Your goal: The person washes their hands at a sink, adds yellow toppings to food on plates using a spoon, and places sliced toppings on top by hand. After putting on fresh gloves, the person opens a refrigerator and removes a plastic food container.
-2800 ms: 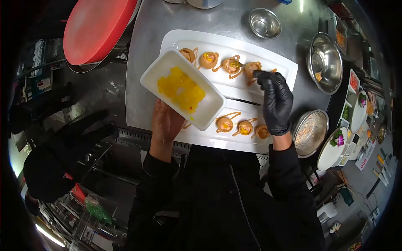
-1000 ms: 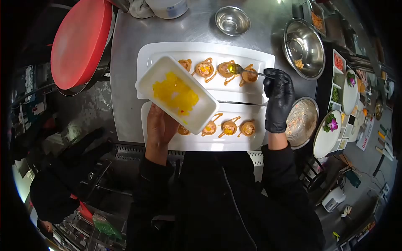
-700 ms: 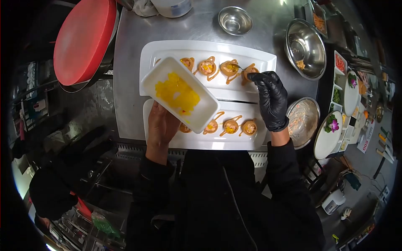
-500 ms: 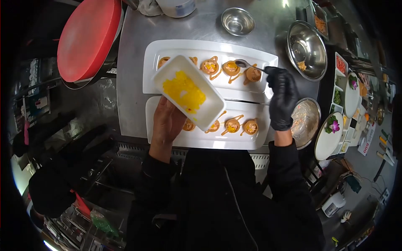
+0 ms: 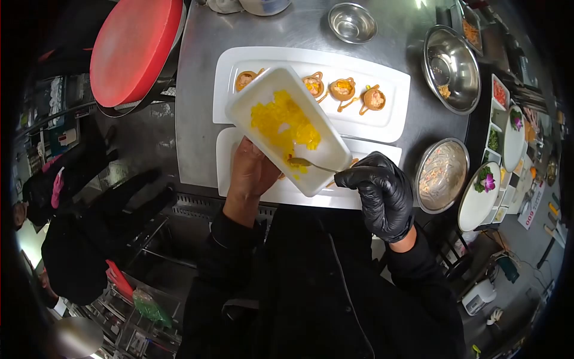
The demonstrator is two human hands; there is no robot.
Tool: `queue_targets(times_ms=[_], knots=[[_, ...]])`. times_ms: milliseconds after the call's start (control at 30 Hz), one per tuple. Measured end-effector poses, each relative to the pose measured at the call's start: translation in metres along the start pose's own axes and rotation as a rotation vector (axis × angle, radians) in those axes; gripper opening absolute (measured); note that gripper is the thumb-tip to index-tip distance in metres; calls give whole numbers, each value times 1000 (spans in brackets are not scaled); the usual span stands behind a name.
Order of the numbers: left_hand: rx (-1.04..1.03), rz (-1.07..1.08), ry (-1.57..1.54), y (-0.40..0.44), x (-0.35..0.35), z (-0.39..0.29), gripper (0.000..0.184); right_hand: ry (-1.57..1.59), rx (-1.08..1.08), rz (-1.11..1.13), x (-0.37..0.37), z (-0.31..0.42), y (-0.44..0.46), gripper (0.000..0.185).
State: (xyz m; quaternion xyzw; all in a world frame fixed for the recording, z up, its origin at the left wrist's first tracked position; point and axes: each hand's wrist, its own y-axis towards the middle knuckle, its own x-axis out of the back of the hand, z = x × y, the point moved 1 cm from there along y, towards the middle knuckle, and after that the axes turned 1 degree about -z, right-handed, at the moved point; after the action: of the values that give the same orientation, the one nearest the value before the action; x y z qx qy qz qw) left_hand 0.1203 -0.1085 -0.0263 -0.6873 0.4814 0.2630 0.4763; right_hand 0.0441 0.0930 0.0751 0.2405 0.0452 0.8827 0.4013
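My bare left hand (image 5: 250, 170) grips a white rectangular container (image 5: 332, 140) from below, tilted over two white plates. Chopped yellow pieces (image 5: 278, 119) lie in the container. My right hand, in a black glove (image 5: 382, 194), pinches a small metal spoon (image 5: 320, 166), its bowl among the yellow bits at the container's lower end. On the upper white plate (image 5: 391, 122) sit several round brown cups with filling and brown sauce lines, such as one cup (image 5: 374, 100) at the right. The lower white plate (image 5: 224, 158) is mostly hidden by the container and my hands.
A small steel bowl (image 5: 353, 24) stands behind the plates. To the right are a large steel bowl (image 5: 451, 69), a bowl of creamy mix (image 5: 442, 176) and white plates with purple flowers (image 5: 476, 206). A red round board (image 5: 134, 51) is at left; people in black (image 5: 72, 257) stand beyond.
My gloved right hand has moved down from the upper plate, bringing the spoon into the container. The view has shifted, so the plates appear farther right and higher.
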Motion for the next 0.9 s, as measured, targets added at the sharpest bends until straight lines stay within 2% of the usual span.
queue_targets(times_ms=[100, 133, 233, 367, 667, 767, 900], knots=[[-69, 5, 55, -2, 1, -2, 61, 333, -208, -229, -8, 0, -13, 18], [-70, 6, 56, -2, -2, -3, 61, 332, -206, -230, -10, -1, -14, 18], [-116, -56, 40, 0, -19, -7, 61, 572, -439, -495, -14, -9, -20, 23], [-181, -112, 142, 5, -26, -2, 59, 646, -525, -607, -17, -24, -25, 28], [-56, -18, 71, 9, -20, 8, 59, 661, -531, -689, 1, -41, -19, 30], [-50, -33, 115, 7, -14, 4, 59, 449, -335, -790, 30, -58, -22, 30], [-42, -84, 175, 2, -8, -1, 60, 219, -352, -785, 44, -88, -35, 23]])
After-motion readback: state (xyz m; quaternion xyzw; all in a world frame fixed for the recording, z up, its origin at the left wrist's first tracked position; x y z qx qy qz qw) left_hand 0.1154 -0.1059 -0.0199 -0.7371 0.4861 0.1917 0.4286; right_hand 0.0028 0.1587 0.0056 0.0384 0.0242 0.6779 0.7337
